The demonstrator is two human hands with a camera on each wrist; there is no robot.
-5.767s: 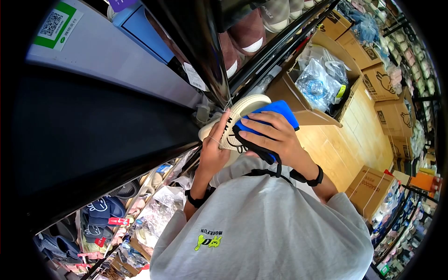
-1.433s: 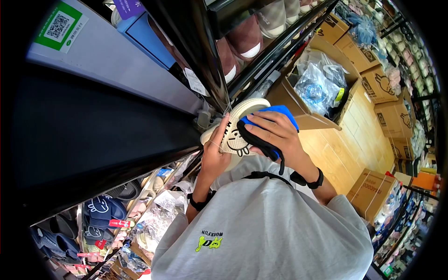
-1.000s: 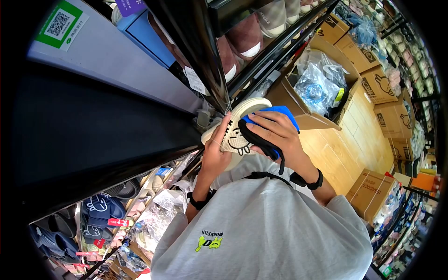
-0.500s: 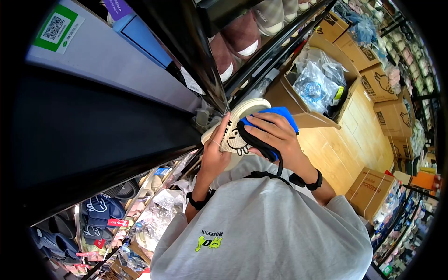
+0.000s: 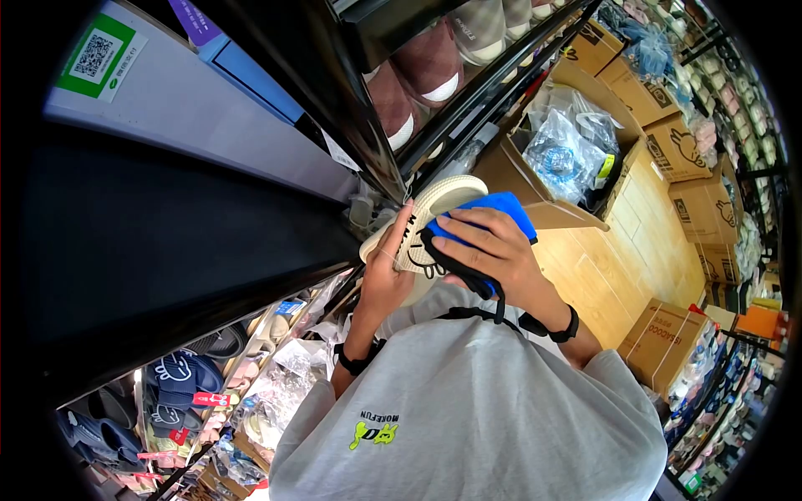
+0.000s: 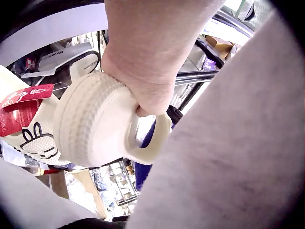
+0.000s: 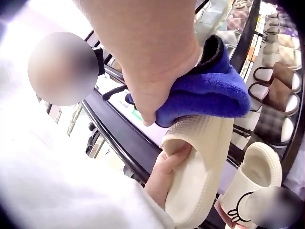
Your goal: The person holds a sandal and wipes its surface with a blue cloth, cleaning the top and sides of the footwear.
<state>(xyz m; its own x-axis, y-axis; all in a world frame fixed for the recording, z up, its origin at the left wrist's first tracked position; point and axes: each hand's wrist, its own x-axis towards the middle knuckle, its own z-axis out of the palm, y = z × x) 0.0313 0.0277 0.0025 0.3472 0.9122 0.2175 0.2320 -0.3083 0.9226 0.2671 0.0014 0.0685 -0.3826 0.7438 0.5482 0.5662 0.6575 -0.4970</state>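
A cream slipper (image 5: pixel 449 191) with black lettering and a line-drawn face is held up in front of the person's chest. The left hand (image 5: pixel 386 280) grips it, fingers along its strap; in the right wrist view that hand (image 7: pixel 167 171) reaches inside the slipper (image 7: pixel 189 191). With fingers bent over a blue cloth (image 5: pixel 511 209) edged in black, the right hand (image 5: pixel 501 255) presses it on the strap. The cloth (image 7: pixel 209 93) covers part of the strap in the right wrist view. A second cream slipper (image 6: pixel 35 143) with a red tag (image 6: pixel 21 112) appears beside the held one in the left wrist view.
A black rack post (image 5: pixel 355 108) stands just beyond the hands, with maroon slippers (image 5: pixel 430 67) on the shelf behind. An open carton (image 5: pixel 501 171) with plastic bags (image 5: pixel 560 154) is at the right, above a wooden floor (image 5: pixel 585 267). Navy slippers (image 5: pixel 180 376) lie at lower left.
The right hand and cloth have shifted slightly over the strap, covering more of the drawn face than half a second ago. The left hand keeps its hold. The camera view has shifted a little.
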